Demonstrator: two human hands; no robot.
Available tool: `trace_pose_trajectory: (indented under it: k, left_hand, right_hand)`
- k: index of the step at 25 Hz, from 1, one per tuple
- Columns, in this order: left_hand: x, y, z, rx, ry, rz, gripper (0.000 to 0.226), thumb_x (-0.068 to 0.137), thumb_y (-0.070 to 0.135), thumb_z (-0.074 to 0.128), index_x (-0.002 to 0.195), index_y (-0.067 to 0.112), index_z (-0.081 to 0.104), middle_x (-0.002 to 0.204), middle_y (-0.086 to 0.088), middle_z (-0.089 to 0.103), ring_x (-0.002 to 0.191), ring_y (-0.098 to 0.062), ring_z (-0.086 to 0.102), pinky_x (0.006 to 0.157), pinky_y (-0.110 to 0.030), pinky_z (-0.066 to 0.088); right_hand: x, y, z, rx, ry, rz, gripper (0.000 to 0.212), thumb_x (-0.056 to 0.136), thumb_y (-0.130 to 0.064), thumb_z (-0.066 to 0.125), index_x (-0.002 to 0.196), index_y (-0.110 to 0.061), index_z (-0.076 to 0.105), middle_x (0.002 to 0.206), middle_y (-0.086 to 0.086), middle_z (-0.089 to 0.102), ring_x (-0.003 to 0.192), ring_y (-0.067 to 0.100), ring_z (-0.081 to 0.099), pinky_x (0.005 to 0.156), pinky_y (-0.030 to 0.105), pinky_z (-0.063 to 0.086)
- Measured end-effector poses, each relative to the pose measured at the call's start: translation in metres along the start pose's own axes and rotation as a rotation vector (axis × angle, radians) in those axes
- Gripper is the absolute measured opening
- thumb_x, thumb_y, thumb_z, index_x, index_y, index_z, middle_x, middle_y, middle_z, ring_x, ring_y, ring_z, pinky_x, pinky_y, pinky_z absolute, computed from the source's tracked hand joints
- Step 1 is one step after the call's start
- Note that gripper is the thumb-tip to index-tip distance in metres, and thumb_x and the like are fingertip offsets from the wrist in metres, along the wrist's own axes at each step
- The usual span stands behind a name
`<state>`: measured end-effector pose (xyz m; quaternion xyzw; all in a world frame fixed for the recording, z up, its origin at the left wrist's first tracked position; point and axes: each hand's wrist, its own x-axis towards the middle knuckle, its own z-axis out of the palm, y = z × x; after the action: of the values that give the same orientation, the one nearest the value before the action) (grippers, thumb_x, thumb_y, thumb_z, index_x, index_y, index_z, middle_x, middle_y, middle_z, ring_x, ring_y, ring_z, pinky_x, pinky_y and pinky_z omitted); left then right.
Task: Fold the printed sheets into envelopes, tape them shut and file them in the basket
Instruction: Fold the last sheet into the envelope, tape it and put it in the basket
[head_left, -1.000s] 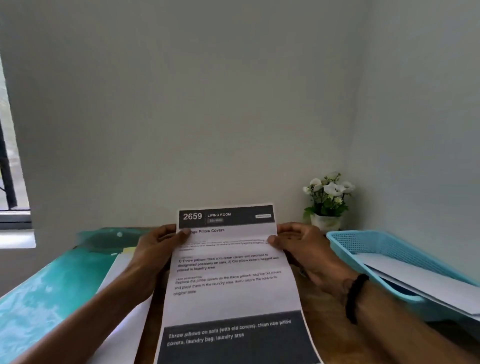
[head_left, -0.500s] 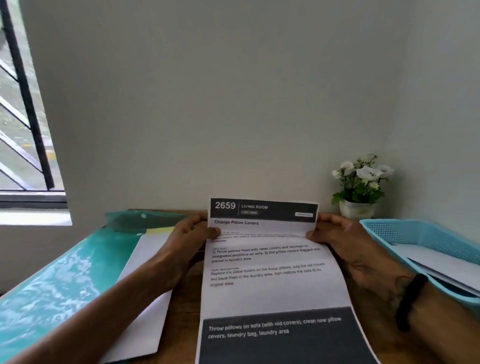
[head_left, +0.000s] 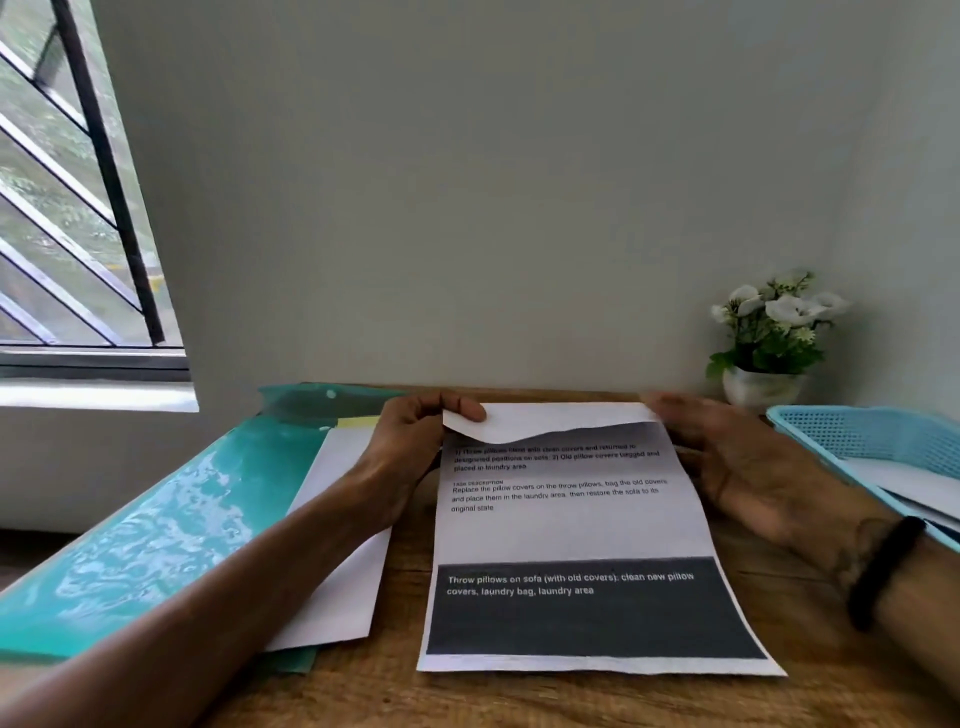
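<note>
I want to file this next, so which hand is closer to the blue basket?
Right. The right hand holds the sheet's right edge just beside the blue basket; the left hand pinches the far left corner.

Printed sheets: one (head_left: 571, 525) lay on the wooden desk (head_left: 519, 696).
Hands: two, left hand (head_left: 415, 447) and right hand (head_left: 737, 462), at the sheet's far corners.
Blank sheets: one (head_left: 343, 561), left of the printed sheet.
Green folders: one (head_left: 156, 530), farther left.
Baskets: one (head_left: 857, 431), right of the sheet.
Flower pots: one (head_left: 763, 387), behind the basket.
Wristbands: one (head_left: 883, 571).
</note>
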<state>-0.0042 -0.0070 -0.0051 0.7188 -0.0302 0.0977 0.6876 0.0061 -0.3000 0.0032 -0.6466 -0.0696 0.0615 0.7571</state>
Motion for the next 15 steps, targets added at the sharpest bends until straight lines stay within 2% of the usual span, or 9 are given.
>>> trace_pose_trajectory:
  k: [2, 4, 6, 8, 9, 12, 15]
  left_hand:
    - [0.001, 0.000, -0.001, -0.009, 0.014, 0.030, 0.041, 0.099, -0.008, 0.050, 0.081, 0.017, 0.077, 0.092, -0.010, 0.077, 0.080, -0.021, 0.073, 0.063, -0.025, 0.058]
    - [0.004, 0.001, -0.002, -0.041, 0.029, 0.036, 0.034, 0.101, 0.000, 0.051, 0.095, 0.020, 0.078, 0.094, -0.008, 0.077, 0.081, -0.020, 0.072, 0.066, -0.027, 0.058]
    - [0.004, 0.003, -0.001, -0.146, 0.004, -0.027, 0.026, 0.106, 0.020, 0.050, 0.110, 0.023, 0.076, 0.095, -0.005, 0.079, 0.084, -0.021, 0.073, 0.075, -0.034, 0.058]
    - [0.001, 0.006, -0.001, -0.206, -0.062, -0.108, 0.034, 0.107, 0.040, 0.050, 0.113, 0.020, 0.076, 0.100, -0.006, 0.081, 0.086, -0.023, 0.075, 0.080, -0.039, 0.057]
    - [0.000, 0.005, -0.001, -0.168, -0.094, -0.119, 0.034, 0.105, 0.043, 0.054, 0.114, 0.017, 0.076, 0.104, -0.009, 0.081, 0.088, -0.025, 0.077, 0.080, -0.039, 0.058]
    - [-0.001, -0.002, -0.002, -0.042, -0.146, -0.081, 0.029, 0.097, 0.023, 0.071, 0.122, 0.011, 0.071, 0.112, -0.014, 0.080, 0.097, -0.032, 0.078, 0.083, -0.043, 0.061]
    - [0.001, -0.004, -0.002, -0.116, -0.114, -0.081, 0.029, 0.094, 0.009, 0.073, 0.123, 0.005, 0.070, 0.112, -0.018, 0.079, 0.101, -0.038, 0.077, 0.090, -0.047, 0.060]
  right_hand:
    - [0.000, 0.006, 0.001, -0.052, -0.012, -0.013, 0.048, 0.078, -0.014, 0.082, 0.124, -0.011, 0.068, 0.115, 0.015, 0.079, 0.103, 0.034, 0.075, 0.089, 0.045, 0.062]
    - [0.001, 0.009, 0.000, -0.052, 0.040, -0.039, 0.058, 0.071, -0.005, 0.083, 0.126, -0.012, 0.066, 0.110, 0.015, 0.080, 0.101, 0.036, 0.076, 0.087, 0.047, 0.063]
    - [0.002, 0.008, -0.002, -0.018, 0.102, -0.068, 0.066, 0.065, -0.004, 0.085, 0.128, -0.012, 0.065, 0.110, 0.014, 0.080, 0.101, 0.036, 0.077, 0.089, 0.047, 0.061]
    - [0.003, 0.006, -0.004, 0.003, 0.157, -0.099, 0.068, 0.062, -0.006, 0.087, 0.126, -0.010, 0.066, 0.110, 0.012, 0.080, 0.099, 0.033, 0.078, 0.086, 0.043, 0.061]
    - [0.003, 0.005, -0.003, -0.003, 0.175, -0.111, 0.065, 0.062, -0.006, 0.087, 0.124, -0.010, 0.067, 0.109, 0.011, 0.081, 0.098, 0.032, 0.078, 0.083, 0.041, 0.062]
    - [0.000, 0.003, -0.001, -0.024, 0.196, -0.136, 0.049, 0.072, 0.000, 0.084, 0.117, -0.010, 0.069, 0.105, 0.011, 0.081, 0.092, 0.030, 0.079, 0.073, 0.036, 0.065]
    - [-0.001, 0.002, 0.001, -0.045, 0.211, -0.159, 0.033, 0.080, 0.008, 0.077, 0.108, -0.010, 0.071, 0.099, 0.010, 0.082, 0.084, 0.026, 0.078, 0.064, 0.032, 0.066]
